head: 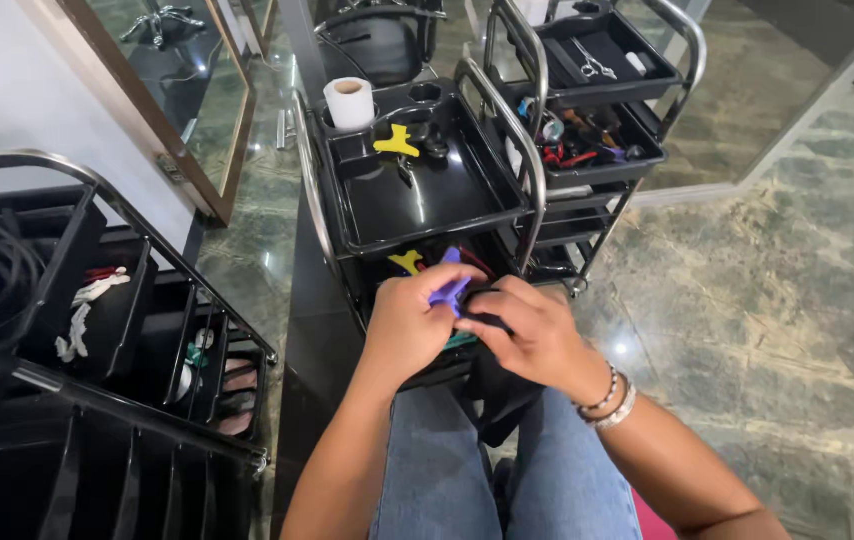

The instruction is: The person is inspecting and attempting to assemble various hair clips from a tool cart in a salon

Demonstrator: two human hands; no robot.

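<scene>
My left hand grips a purple hair clip in front of the lower tray of a black salon trolley. My right hand, with bead bracelets on the wrist, holds a black clip-like piece right against the purple one. Both hands meet above my jeans-covered knees. A yellow clip lies in the lower tray just behind my left hand. Another yellow clip rests on the trolley's top tray.
A roll of white paper stands at the top tray's back left. A second black trolley behind holds scissors and coloured clips. A third black trolley stands at my left. A mirror leans on the wall; the floor is green marble.
</scene>
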